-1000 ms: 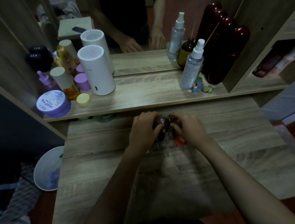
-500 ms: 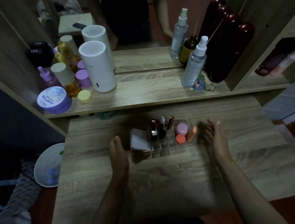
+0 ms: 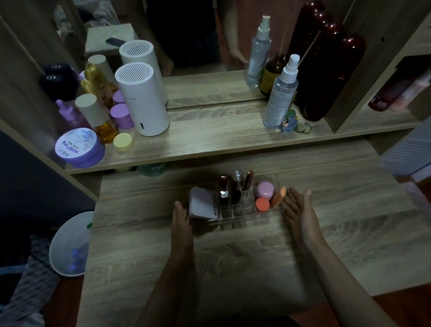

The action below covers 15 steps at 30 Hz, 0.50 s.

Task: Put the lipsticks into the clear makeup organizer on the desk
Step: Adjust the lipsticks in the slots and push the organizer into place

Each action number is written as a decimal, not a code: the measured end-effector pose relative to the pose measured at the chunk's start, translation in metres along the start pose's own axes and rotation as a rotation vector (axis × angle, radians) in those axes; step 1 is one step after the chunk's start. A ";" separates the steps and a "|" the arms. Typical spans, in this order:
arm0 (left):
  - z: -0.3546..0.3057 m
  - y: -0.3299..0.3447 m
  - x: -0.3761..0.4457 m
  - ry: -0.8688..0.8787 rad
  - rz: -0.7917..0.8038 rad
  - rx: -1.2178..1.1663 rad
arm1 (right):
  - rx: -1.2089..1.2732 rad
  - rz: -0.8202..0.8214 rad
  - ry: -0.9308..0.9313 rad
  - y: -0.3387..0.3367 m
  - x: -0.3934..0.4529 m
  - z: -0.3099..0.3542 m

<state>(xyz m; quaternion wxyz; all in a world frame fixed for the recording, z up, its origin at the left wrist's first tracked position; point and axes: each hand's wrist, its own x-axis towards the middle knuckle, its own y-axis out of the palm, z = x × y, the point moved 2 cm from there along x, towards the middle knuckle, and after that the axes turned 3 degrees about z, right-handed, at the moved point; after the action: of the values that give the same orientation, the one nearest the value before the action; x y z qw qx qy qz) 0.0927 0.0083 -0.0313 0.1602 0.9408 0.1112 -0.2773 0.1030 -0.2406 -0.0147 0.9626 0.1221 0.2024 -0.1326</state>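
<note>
Three lipsticks (image 3: 234, 187) stand upright in the middle slots of the clear makeup organizer (image 3: 239, 214), which sits on the tabletop (image 3: 244, 265) just below the shelf (image 3: 219, 134). A white compact (image 3: 202, 203) leans in its left compartment; a pink round pot (image 3: 264, 189), a coral cap (image 3: 262, 204) and an orange tube (image 3: 277, 197) fill the right one. No loose lipstick shows on the tabletop, so the loading looks done (the dim light could hide a small one).

The left hand (image 3: 180, 225) is flat and empty, its fingertips just beside the organizer's left end, possibly touching the compact. The right hand (image 3: 300, 212) is likewise empty, palm turned inward, close to the right end. Both flank the organizer without gripping it.

If the step in hand is squaring or shifting the organizer, press evenly on both end walls, low down, and slide rather than lift: the tall lipsticks sit loosely and would likely tip with a tilt. Keep the left fingertips off the leaning compact.
</note>
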 end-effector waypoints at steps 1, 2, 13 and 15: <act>-0.001 0.000 -0.002 0.023 -0.025 0.080 | -0.039 -0.036 -0.040 0.000 -0.003 0.002; -0.003 0.000 -0.005 0.087 -0.078 0.184 | -0.112 -0.097 -0.122 0.000 -0.006 0.006; -0.049 0.049 0.001 0.806 -0.132 1.177 | -1.102 -0.006 -0.706 0.079 -0.027 0.037; -0.043 0.054 0.009 0.777 -0.139 1.249 | -1.173 0.014 -0.612 0.087 -0.020 0.027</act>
<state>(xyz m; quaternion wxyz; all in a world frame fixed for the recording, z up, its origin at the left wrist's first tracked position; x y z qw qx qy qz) 0.1377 -0.0252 0.0111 -0.4740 0.8779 0.0409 0.0546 0.1220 -0.1628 0.0337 0.8843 -0.4643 -0.0426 -0.0230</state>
